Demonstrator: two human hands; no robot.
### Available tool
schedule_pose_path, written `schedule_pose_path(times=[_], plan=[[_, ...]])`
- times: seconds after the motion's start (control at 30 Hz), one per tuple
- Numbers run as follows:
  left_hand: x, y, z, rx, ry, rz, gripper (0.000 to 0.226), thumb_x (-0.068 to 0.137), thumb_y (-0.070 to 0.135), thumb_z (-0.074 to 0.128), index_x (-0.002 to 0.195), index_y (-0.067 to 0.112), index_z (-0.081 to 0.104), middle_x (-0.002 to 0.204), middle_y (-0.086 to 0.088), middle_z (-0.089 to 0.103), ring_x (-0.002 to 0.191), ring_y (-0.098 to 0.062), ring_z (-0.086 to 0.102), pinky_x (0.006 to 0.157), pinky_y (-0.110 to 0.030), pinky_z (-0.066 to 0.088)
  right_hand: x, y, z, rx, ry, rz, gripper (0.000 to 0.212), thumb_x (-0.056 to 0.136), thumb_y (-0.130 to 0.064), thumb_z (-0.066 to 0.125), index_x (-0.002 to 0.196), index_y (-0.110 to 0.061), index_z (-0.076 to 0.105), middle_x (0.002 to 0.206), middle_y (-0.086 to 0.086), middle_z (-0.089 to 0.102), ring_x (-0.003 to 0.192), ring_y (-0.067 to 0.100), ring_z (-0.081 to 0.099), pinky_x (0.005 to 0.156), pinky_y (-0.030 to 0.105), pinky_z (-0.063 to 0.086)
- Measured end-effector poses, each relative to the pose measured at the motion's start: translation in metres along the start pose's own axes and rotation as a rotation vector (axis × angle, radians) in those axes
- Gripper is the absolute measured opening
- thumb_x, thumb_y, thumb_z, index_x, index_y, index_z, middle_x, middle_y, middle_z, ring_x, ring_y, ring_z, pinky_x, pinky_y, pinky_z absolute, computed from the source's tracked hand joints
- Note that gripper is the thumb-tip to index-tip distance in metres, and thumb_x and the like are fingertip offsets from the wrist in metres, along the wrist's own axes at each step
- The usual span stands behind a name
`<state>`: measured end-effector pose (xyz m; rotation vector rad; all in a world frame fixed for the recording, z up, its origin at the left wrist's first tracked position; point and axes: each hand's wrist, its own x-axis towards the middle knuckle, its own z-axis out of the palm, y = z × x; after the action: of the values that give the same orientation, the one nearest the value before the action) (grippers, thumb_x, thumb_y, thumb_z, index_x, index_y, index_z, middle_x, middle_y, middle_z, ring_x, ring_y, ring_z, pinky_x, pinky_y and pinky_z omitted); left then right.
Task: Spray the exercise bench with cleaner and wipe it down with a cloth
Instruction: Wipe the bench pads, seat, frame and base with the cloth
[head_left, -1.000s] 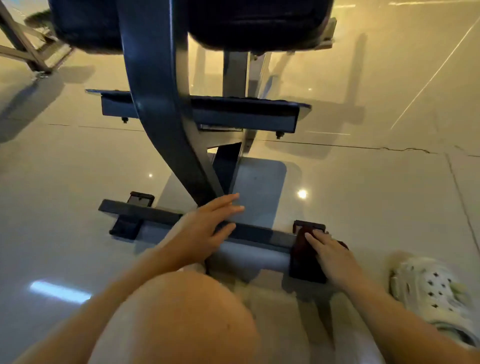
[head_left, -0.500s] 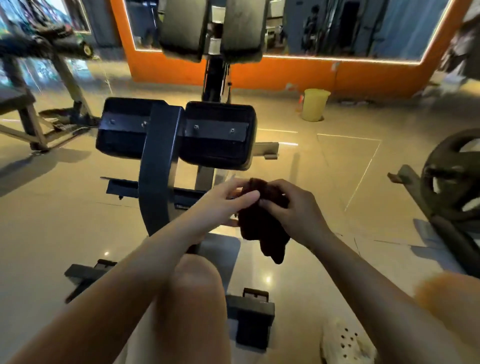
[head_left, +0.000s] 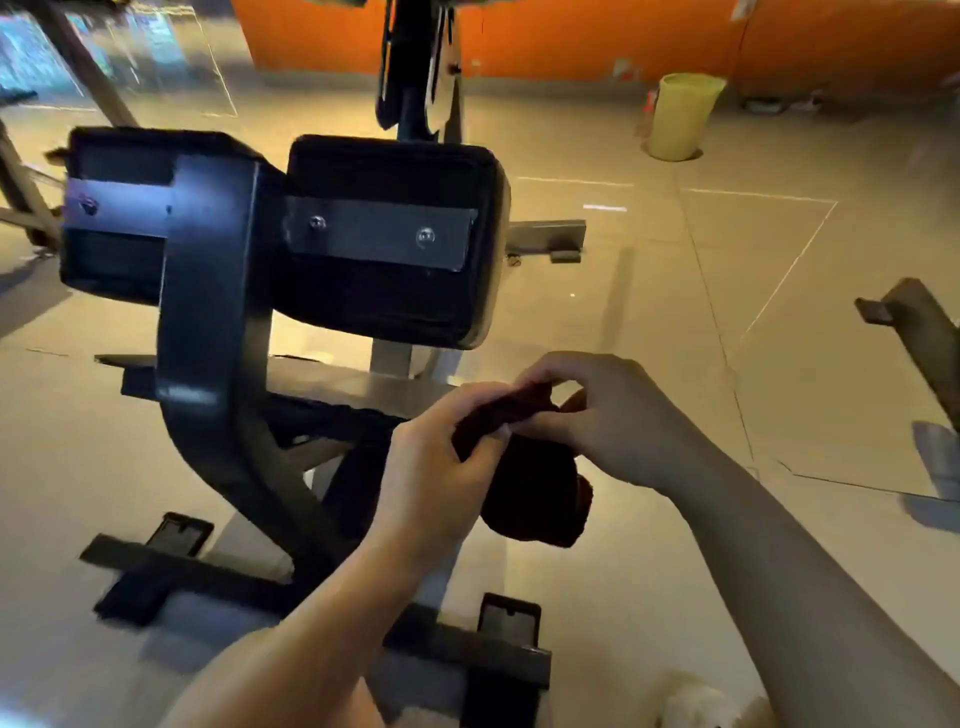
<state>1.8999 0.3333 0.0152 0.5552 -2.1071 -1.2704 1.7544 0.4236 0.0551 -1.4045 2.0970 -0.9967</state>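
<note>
While both hands work at it in mid-air, a dark cloth (head_left: 530, 488) is pinched at its upper edge from either side: the left hand (head_left: 441, 483) curls its fingers and thumb around the left part of the bundle, and the right hand (head_left: 597, 421) nips the top fold between thumb and bent fingers, so that the rest hangs down in a loose lump below them. The cloth touches nothing but the hands; it is held in front of the exercise bench (head_left: 218, 312), below the nearer black pad (head_left: 389, 306) and clear of it. A second pad (head_left: 114, 208) sits to the left of the upright frame, and the floor bar (head_left: 322, 613) runs across at the bottom, near the person's forearms. A yellow bucket (head_left: 683, 114) stands well apart by the orange wall (head_left: 571, 36). No spray bottle can be seen in this view.

By the look of it, this is a pause within the wiping step: the cloth appears to be gathered or refolded to offer a fresh face, not pressed to any surface. The next move would seem to call for settling the cloth into one hand, flat enough to cover the palm, and carrying it up to a pad or the frame; which part is next cannot be told.
</note>
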Motion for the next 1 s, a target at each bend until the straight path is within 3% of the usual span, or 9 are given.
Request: schedule_pose_path(times=[0.13,0.23,0.33,0.47,0.6,0.67,0.73,0.87,1.0], plan=[[0.021,-0.015,0.027,0.046,-0.112,-0.305,0.037,0.089,0.013,0.067,0.103,0.045,0.058,0.095,0.024,0.065,0.099,0.0,0.062,0.084,-0.018,0.054,0.026,0.05,-0.003,0.113,0.03,0.253,0.018,0.08,-0.016,0.074,0.078,-0.031,0.065,0.085,-0.012,0.063,0.081,0.009,0.06,0.067,0.021,0.048],[0.027,-0.002,0.039,0.093,-0.191,-0.557,0.035,0.089,0.017,0.068,0.114,0.039,0.058,0.103,0.02,0.064,0.099,-0.004,0.063,0.088,-0.029,0.056,0.027,0.06,-0.01,0.34,-0.021,0.43,0.021,0.08,-0.001,0.069,0.076,-0.022,0.064,0.083,-0.005,0.064,0.085,0.023,0.063,0.069,0.024,0.052],[0.052,0.039,0.029,0.138,-0.282,-0.603,0.039,0.087,0.016,0.069,0.123,0.029,0.058,0.1,0.023,0.059,0.098,-0.001,0.062,0.086,-0.017,0.053,0.026,0.034,-0.042,0.387,0.02,0.509,0.027,0.084,0.002,0.065,0.078,-0.023,0.06,0.083,-0.007,0.061,0.088,0.021,0.058,0.074,0.026,0.049],[0.106,0.134,-0.004,0.162,-0.379,-0.589,0.033,0.092,0.015,0.063,0.116,0.034,0.052,0.094,0.029,0.048,0.085,0.012,0.053,0.072,-0.003,0.047,0.038,-0.034,-0.117,0.423,0.03,0.564,0.025,0.085,-0.001,0.064,0.078,-0.024,0.059,0.084,-0.003,0.06,0.086,0.023,0.059,0.071,0.029,0.053],[0.161,0.223,-0.036,0.144,-0.307,-0.559,0.027,0.096,0.014,0.056,0.121,0.023,0.058,0.099,0.019,0.057,0.095,0.001,0.059,0.082,-0.015,0.053,0.071,-0.117,-0.206,0.433,-0.033,0.537,0.024,0.089,0.0,0.059,0.082,-0.022,0.055,0.087,0.0,0.059,0.082,0.018,0.057,0.064,0.016,0.046],[0.186,0.264,-0.053,0.174,-0.346,-0.501,0.027,0.097,0.012,0.053,0.122,0.019,0.06,0.103,0.011,0.06,0.098,-0.006,0.06,0.088,-0.021,0.052,0.083,-0.155,-0.246,0.382,-0.127,0.519,0.029,0.089,0.003,0.054,0.091,-0.026,0.054,0.108,-0.003,0.058,0.099,0.016,0.055,0.078,0.016,0.045],[0.212,0.297,-0.071,0.219,-0.401,-0.406,0.028,0.097,0.011,0.051,0.123,0.016,0.061,0.11,0.006,0.062,0.098,-0.004,0.056,0.089,-0.018,0.047,0.091,-0.188,-0.284,0.34,-0.223,0.516,0.033,0.092,0.002,0.052,0.102,-0.029,0.055,0.121,-0.008,0.055,0.11,0.012,0.053,0.085,0.016,0.046],[0.263,0.34,-0.104,0.306,-0.523,-0.189,0.025,0.097,0.019,0.049,0.118,0.023,0.063,0.114,0.01,0.06,0.103,-0.004,0.055,0.093,-0.023,0.045,0.106,-0.231,-0.34,0.284,-0.307,0.484,0.035,0.093,-0.006,0.057,0.112,-0.036,0.061,0.116,-0.017,0.059,0.109,0.003,0.053,0.086,0.015,0.043],[0.32,0.365,-0.107,0.415,-0.589,0.022,0.039,0.089,0.033,0.035,0.11,0.024,0.067,0.108,0.009,0.065,0.104,-0.011,0.057,0.094,-0.031,0.041,0.131,-0.235,-0.377,0.171,-0.213,0.478,0.021,0.09,-0.012,0.064,0.107,-0.023,0.07,0.102,-0.009,0.066,0.093,0.006,0.058,0.075,0.021,0.046]])
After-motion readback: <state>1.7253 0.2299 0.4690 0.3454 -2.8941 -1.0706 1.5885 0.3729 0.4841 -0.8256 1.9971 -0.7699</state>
